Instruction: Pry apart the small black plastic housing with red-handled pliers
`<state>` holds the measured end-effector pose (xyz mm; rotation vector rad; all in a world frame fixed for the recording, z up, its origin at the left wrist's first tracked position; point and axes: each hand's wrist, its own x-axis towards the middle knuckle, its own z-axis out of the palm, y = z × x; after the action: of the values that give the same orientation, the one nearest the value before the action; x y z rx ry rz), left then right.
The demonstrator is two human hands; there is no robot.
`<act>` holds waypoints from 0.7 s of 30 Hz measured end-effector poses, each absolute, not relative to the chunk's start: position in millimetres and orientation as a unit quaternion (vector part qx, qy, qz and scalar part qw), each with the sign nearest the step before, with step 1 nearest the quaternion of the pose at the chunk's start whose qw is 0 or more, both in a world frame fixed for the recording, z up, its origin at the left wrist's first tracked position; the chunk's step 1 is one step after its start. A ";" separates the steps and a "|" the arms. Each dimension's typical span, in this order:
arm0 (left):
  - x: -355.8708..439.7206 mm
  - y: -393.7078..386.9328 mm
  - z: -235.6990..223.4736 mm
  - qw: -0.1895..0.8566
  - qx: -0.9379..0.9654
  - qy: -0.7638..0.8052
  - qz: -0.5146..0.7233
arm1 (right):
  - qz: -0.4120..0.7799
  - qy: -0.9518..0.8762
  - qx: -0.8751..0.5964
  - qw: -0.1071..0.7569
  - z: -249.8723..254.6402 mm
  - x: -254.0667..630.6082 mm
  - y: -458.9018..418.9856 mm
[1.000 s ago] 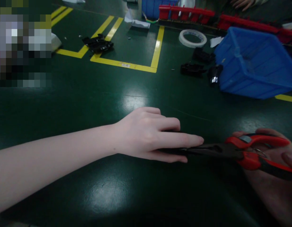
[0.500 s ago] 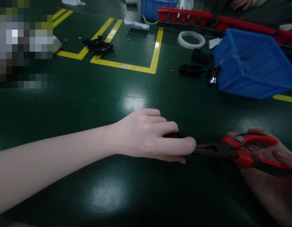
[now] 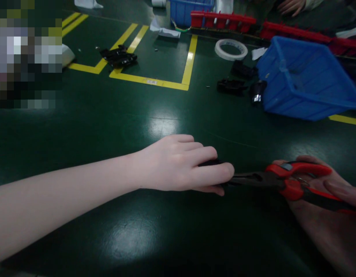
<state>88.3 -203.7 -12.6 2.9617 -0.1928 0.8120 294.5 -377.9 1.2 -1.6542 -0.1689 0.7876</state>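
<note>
Across green tabletop (image 3: 79,130): both hands are working at near side, R of ctr; the hands & tool are forming one line.
Blue bin (image 3: 284,92): is standing at far R, well apart from the hands; black pcs (image 3: 232,86) are lying nr it.
L hand (image 3: 178,165): is reaching in from L, back up, fingers closing round a dark part & hiding most of it.
R hand (image 3: 325,223): is grasping pliers, handles lying along palm; hand is running off R edge of view.
Pliers (image 3: 291,189): red/blk grips, nose pointing L; now sitting further L vs ~1 s ago, i.e. nearer L hand. Tips are going out of sight at L fingertips; can't tell if they're pinching anything.
Tape roll (image 3: 228,57): is lying flat beyond hands, nr bin; no real change.
Dark part (image 3: 211,163): is staying in L hand, a bit showing betw. fingers; ID unclear.
L index finger (image 3: 215,174): is now bending at plier nose, no longer lying straight along it. Judgement: part is prob. being held tighter while nose is being brought in; step looks to be going on, not finished.
Metal sliver (image 3: 208,86): is lying loose beyond hands; prob. not in use.
</note>
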 end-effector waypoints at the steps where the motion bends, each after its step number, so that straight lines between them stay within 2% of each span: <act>1: 88.2 -203.8 -12.8 0.034 0.961 -0.063 0.267 | 0.338 -0.077 -0.717 0.605 1.5 294.5 -377.9; 21: 88.4 -203.2 -15.6 0.038 0.958 -0.060 0.277 | 0.326 -0.037 -0.728 0.602 6.4 290.2 -369.4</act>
<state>88.4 -203.2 -15.6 2.9400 -0.1843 0.8505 290.2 -369.4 6.4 -1.6865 -0.0850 0.7551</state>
